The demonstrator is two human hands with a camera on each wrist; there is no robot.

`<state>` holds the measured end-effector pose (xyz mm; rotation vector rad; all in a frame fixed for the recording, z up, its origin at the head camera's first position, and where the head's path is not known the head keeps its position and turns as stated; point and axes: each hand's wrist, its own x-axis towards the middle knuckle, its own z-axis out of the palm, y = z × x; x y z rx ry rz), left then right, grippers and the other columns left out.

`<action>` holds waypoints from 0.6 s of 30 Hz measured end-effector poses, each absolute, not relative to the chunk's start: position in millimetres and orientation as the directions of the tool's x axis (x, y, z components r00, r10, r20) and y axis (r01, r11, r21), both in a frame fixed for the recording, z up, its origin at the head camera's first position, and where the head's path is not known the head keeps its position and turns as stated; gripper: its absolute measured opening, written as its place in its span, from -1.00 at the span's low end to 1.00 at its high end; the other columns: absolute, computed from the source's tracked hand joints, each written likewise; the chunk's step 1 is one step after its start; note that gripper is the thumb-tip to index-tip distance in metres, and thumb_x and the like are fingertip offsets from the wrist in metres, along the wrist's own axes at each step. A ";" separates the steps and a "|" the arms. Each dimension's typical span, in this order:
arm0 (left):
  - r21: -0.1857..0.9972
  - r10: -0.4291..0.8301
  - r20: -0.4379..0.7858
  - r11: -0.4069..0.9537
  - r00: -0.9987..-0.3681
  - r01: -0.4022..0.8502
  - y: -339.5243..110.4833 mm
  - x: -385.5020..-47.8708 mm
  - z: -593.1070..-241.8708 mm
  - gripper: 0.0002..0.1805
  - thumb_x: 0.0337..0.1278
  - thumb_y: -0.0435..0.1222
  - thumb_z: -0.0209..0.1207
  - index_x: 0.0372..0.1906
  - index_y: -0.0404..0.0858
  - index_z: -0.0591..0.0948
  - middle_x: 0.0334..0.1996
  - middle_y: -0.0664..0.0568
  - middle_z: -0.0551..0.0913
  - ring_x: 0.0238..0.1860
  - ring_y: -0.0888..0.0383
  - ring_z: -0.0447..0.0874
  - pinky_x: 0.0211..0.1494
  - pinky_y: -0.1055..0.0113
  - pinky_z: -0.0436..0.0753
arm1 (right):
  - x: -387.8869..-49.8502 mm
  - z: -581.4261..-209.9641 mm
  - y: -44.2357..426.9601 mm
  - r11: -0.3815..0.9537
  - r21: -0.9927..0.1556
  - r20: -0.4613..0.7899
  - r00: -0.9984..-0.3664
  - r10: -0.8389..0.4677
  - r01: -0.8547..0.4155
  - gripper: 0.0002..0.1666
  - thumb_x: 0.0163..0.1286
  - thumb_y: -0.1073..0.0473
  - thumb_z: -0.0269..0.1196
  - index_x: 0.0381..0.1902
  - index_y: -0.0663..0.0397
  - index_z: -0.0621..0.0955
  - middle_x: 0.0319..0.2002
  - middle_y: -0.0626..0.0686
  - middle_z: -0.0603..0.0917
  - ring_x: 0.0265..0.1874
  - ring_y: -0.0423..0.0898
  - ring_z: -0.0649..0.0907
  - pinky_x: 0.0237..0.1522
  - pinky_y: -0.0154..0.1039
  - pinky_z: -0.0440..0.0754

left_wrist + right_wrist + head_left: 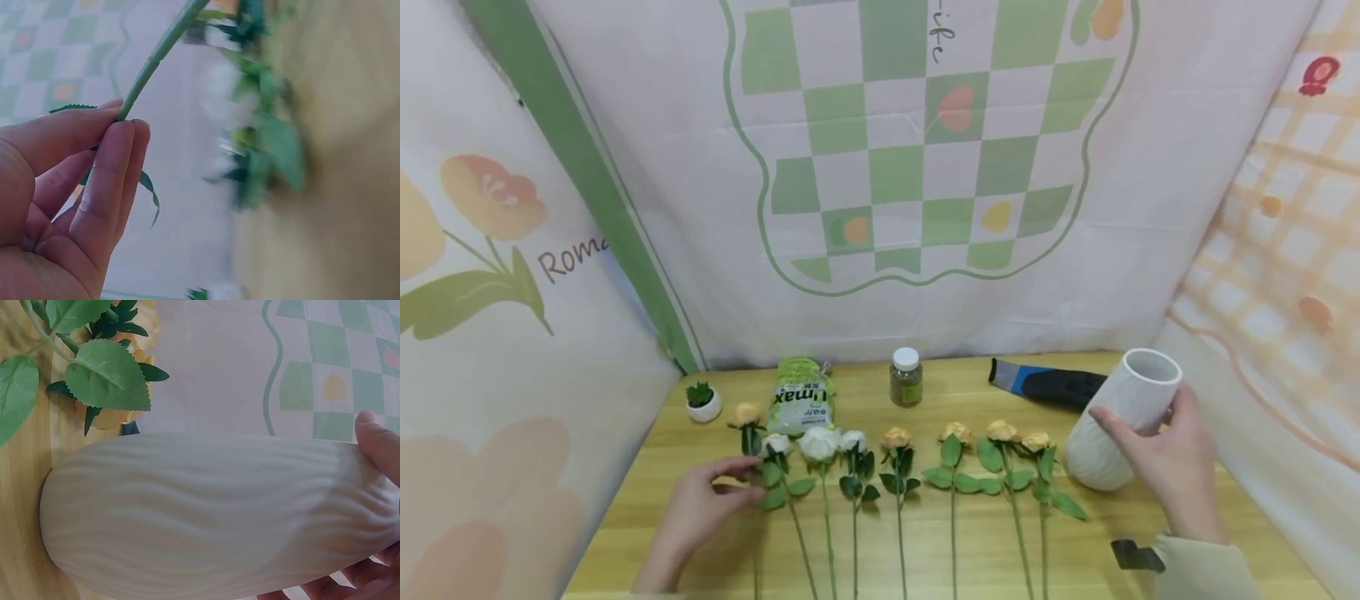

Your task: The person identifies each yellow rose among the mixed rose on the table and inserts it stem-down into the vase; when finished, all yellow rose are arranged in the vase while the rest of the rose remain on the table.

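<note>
My left hand (703,508) pinches the green stem (164,51) of the leftmost yellow-orange rose (748,414) between thumb and fingertips. Part of that stem is hidden behind the fingers. To its right lie three white roses (820,445) and several yellow-orange roses (957,432) in a row, stems toward me. At the right end, my right hand (1176,467) grips a white vase (1097,446) with a wavy ribbed surface (206,512). Thumb and fingers are on opposite sides of its upper part. The vase leans slightly to the right, its mouth upward.
Along the back of the wooden table (865,379) stand a small potted plant (703,403), a green-and-white bag (802,398) and a white-capped jar (906,379). A black-and-blue handled tool (1052,383) lies behind the vase. Printed cloths (917,317) hang around the table.
</note>
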<state>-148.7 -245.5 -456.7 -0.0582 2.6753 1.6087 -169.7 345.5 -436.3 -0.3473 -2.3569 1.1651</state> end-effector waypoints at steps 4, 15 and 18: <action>0.867 0.000 0.042 0.496 -0.999 0.036 -227.5 -156.2 -428.1 -0.54 0.12 -0.36 0.59 0.16 -0.13 0.82 -0.06 -0.04 0.81 -0.20 0.11 0.86 -0.17 0.31 0.83 | -166.6 -434.4 347.5 0.597 -0.802 0.306 -0.852 0.426 0.011 0.25 0.25 -0.13 0.65 0.66 0.16 0.22 0.40 0.49 0.48 0.31 0.50 0.50 0.16 0.63 0.51; 0.761 0.248 0.490 0.346 -0.836 0.549 -134.9 -203.5 -360.9 -0.62 0.21 -0.36 0.55 0.12 -0.04 0.81 -0.01 0.08 0.83 -0.16 0.17 0.86 -0.12 0.29 0.85 | -165.0 -433.3 346.8 0.590 -0.807 0.288 -0.867 0.408 0.010 0.28 0.28 -0.17 0.62 0.68 0.17 0.16 0.43 0.54 0.43 0.34 0.58 0.47 0.18 0.66 0.48; 0.708 0.296 0.596 0.243 -0.746 0.663 -104.1 -222.5 -344.7 -0.63 0.21 -0.40 0.54 0.11 -0.11 0.81 0.01 0.07 0.82 -0.13 0.14 0.87 -0.06 0.28 0.85 | -165.5 -434.9 345.5 0.585 -0.811 0.281 -0.867 0.410 0.014 0.29 0.29 -0.17 0.61 0.69 0.16 0.15 0.44 0.53 0.42 0.35 0.58 0.46 0.20 0.66 0.47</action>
